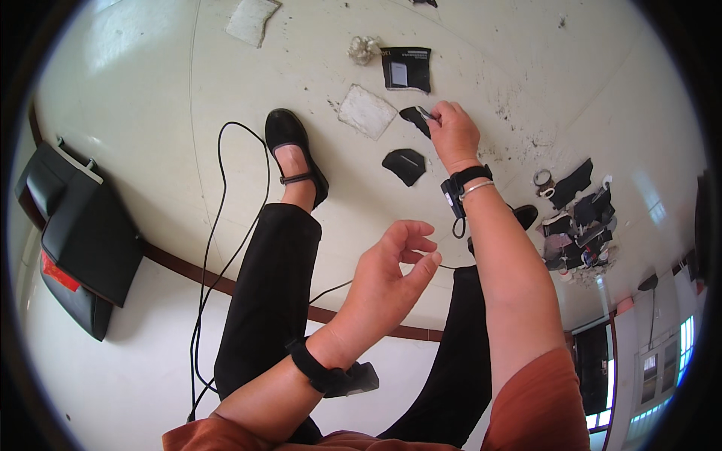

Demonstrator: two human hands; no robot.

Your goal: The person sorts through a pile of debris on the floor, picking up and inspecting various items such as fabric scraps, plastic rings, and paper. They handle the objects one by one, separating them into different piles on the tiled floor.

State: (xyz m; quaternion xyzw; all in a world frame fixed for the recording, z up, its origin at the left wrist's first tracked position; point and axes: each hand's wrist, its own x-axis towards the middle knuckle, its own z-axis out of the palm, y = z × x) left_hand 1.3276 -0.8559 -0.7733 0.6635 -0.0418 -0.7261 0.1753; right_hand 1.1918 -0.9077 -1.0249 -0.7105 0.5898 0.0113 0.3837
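Note:
My right hand (pixel 456 135) is low over the pale floor, thumb and fingers pinched on a thin greyish strip (pixel 426 113). Just under its fingertips lies a torn black scrap (pixel 414 120); whether the strip is part of it I cannot tell. My left hand (pixel 392 276) hovers nearer my body between my legs, fingers curled but apart, holding nothing. Close to the right hand are another black scrap (pixel 404 167), a white flat piece (pixel 368 111) and a black printed sheet (pixel 418 69) picturing a device. A crumpled whitish wad (pixel 363 49) touches that sheet's corner.
A heap of dark scraps and litter (pixel 581 231) lies at right beside a tape roll (pixel 542 179). Dark crumbs dot the floor (pixel 524 135). A black cable (pixel 223 186) loops beside my left shoe (pixel 287 132). A black padded chair (pixel 90 237) stands at far left.

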